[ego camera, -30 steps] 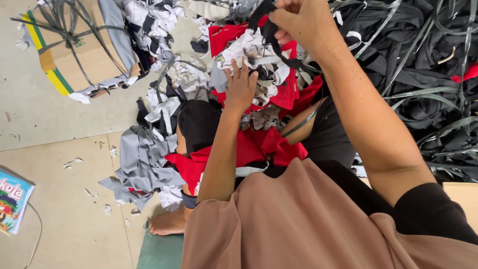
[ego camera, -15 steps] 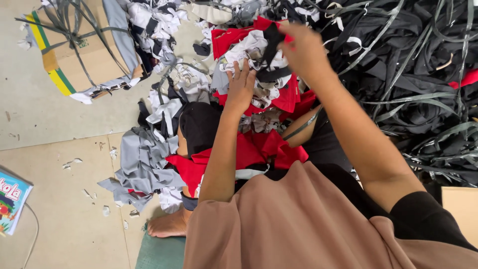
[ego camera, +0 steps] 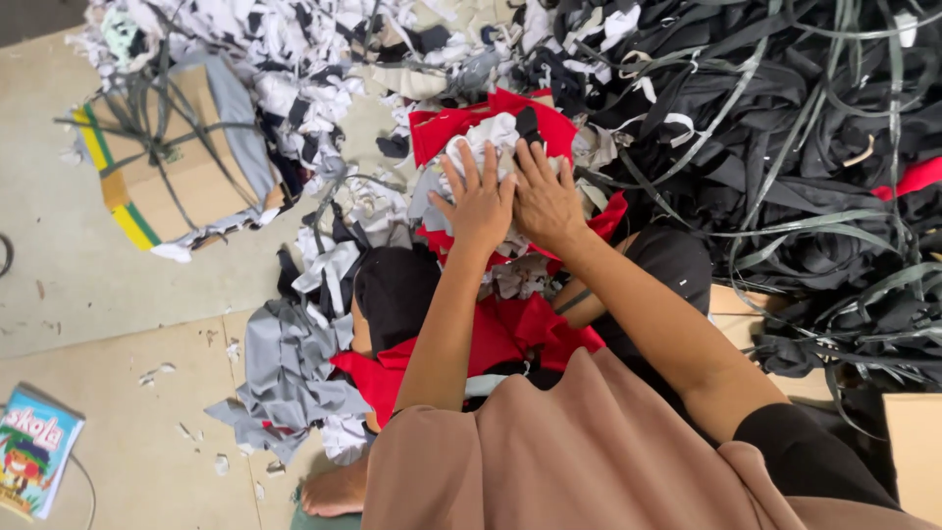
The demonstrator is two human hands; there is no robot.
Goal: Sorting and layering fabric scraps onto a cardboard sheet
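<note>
My left hand [ego camera: 478,201] lies flat with spread fingers on a small heap of white and grey fabric scraps [ego camera: 491,137]. My right hand [ego camera: 545,201] presses flat beside it, touching it, with a black scrap [ego camera: 530,125] just past its fingertips. The heap rests on a red cloth [ego camera: 446,128] that spreads over my lap, where more red cloth [ego camera: 510,334] shows between my arms. Neither hand grips anything.
A big tangle of black fabric strips [ego camera: 805,147] fills the right side. At the upper left stands a cardboard box [ego camera: 167,167] tied with dark strips. Grey cloth pieces [ego camera: 285,363] lie by my bare foot [ego camera: 339,491]. A colourful booklet [ego camera: 34,451] lies at the lower left.
My right hand, raised with a black strip a second ago, has come down flat onto the scrap heap beside my left hand. The left hand has stayed on the heap.
</note>
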